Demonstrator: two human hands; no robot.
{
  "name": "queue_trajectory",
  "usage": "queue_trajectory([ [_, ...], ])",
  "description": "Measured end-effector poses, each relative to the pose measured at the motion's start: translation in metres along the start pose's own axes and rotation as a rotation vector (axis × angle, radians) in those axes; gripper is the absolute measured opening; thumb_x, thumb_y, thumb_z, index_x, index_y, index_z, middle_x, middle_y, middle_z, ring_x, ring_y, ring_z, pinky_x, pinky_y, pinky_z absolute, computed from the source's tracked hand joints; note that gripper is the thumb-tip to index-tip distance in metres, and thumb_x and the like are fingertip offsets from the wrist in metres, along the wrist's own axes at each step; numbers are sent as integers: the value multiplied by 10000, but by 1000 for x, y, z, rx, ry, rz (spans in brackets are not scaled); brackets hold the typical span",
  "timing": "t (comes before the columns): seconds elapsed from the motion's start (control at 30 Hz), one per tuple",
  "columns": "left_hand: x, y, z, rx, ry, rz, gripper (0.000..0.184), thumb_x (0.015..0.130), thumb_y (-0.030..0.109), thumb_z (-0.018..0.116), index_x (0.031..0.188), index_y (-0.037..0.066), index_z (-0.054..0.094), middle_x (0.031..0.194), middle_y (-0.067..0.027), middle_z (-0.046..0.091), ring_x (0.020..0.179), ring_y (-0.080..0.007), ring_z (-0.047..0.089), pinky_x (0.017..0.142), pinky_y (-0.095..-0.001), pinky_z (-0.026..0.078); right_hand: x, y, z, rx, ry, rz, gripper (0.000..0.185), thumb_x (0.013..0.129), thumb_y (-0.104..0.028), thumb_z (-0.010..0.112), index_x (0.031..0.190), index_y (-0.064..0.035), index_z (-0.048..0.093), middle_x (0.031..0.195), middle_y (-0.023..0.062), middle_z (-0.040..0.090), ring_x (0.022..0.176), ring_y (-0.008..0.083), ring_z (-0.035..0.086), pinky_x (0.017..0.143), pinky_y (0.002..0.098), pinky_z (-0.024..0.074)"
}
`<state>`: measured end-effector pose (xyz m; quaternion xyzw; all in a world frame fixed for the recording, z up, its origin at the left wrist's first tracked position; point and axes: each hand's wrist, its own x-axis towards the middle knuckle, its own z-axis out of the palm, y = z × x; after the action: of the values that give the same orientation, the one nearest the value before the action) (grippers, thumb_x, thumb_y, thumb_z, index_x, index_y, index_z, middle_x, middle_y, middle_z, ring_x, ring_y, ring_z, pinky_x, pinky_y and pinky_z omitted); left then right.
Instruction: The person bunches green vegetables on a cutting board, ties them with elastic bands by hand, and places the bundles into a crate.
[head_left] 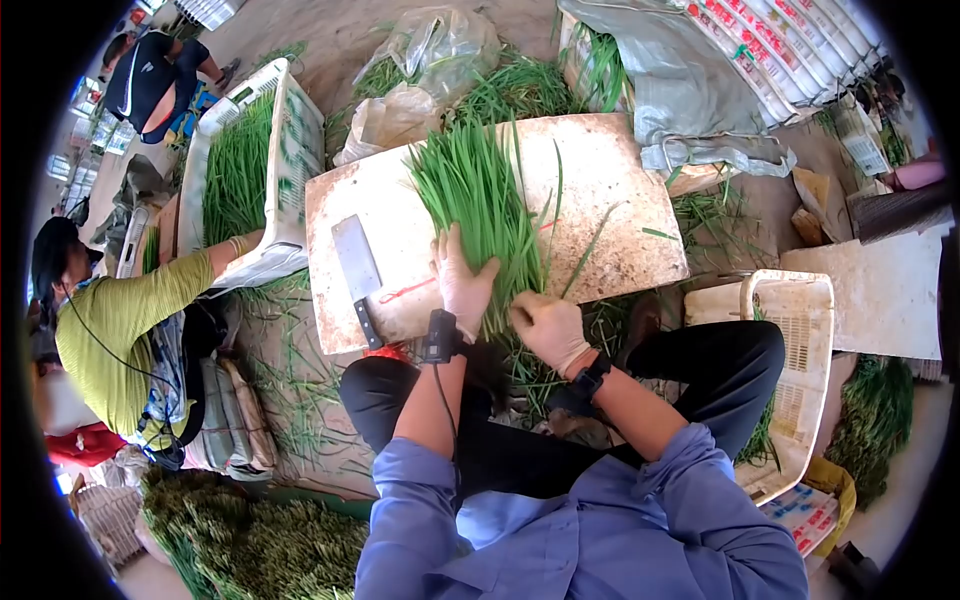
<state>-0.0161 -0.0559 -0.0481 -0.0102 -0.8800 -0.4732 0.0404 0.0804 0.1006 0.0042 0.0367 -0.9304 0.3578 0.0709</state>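
A bunch of long green chives (478, 185) lies on a worn white board (612, 170), with the leaf tips toward the far side. My gloved left hand (465, 282) rests flat along the left side of the bunch, fingers stretched out and thumb apart. At the near right edge of the bunch, my gloved right hand (552, 328) is closed in a pinch at the stalk ends. A cleaver (355, 262) with a black handle lies left of the bunch. Near it is a red tie (408, 290), and loose chive leaves (590, 250) lie to the right.
A white crate (290, 150) full of chives stands left, beside a co-worker in a yellow-green top (125, 325). Another crate (808, 370) is by my right knee. Beyond the board are plastic bags (440, 50) and heaped chives. Dark green bundles (255, 545) lie lower left.
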Motion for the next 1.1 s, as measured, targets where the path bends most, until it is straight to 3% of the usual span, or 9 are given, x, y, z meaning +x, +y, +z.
queue_trajectory([
  [0.3,-2,-3,0,-7,6,8,938,868,146,822,1658,58,323,1694,-279,337,1623,-483,166,1310,-602,85,38,18,7,142,-15,297,267,918,-252,762,1023,-7,748,864,190,776,771,358,760,719,423,601],
  [0.33,-2,-5,1,-10,9,14,939,868,147,822,1658,59,324,1694,-279,337,1623,-483,168,1310,-605,83,45,19,7,133,-77,369,345,923,-314,770,1040,10,750,883,200,775,769,348,759,701,420,591],
  [0.43,-2,-5,3,8,16,11,958,855,181,842,1656,63,330,1689,-277,346,1619,-485,178,1305,-620,92,62,15,5,2,-156,455,535,885,-505,760,1029,9,752,941,240,769,949,422,746,849,500,591],
  [0.6,-3,5,0,87,3,-10,1078,790,325,925,1653,65,333,1685,-271,357,1614,-482,191,1303,-619,115,69,37,16,77,-193,496,372,927,-425,724,1062,-83,781,954,241,761,965,441,726,858,523,571],
  [0.7,-1,7,0,153,-11,-25,1157,739,391,957,1656,73,327,1684,-271,357,1612,-477,201,1302,-620,129,56,18,1,99,-28,436,326,939,-380,726,1040,-75,784,934,239,758,949,434,728,844,517,573],
  [0.9,-2,9,5,230,2,-23,1157,748,370,952,1664,70,314,1674,-282,365,1594,-483,238,1299,-605,135,-17,-23,-42,390,85,-206,107,941,-95,783,1034,-44,773,897,133,747,765,325,721,689,390,568],
  [1.0,-2,9,7,243,3,-20,1144,756,347,945,1665,69,310,1674,-276,367,1590,-476,246,1295,-600,140,-45,-46,-89,398,-157,-336,102,883,-83,822,947,-83,742,843,85,723,755,305,711,667,411,557],
  [1.03,-2,8,7,237,1,-17,1140,759,340,944,1666,66,309,1671,-275,371,1592,-474,242,1296,-597,139,-55,-38,-93,381,-310,-310,147,917,-210,803,960,-82,746,854,98,735,783,317,727,672,430,557],
  [1.1,-2,9,5,227,1,-13,1133,765,327,941,1666,61,308,1664,-274,380,1595,-471,235,1296,-591,138,-62,-13,-105,-83,-930,-142,288,933,-374,757,985,-91,763,888,125,753,827,355,739,710,472,572],
])
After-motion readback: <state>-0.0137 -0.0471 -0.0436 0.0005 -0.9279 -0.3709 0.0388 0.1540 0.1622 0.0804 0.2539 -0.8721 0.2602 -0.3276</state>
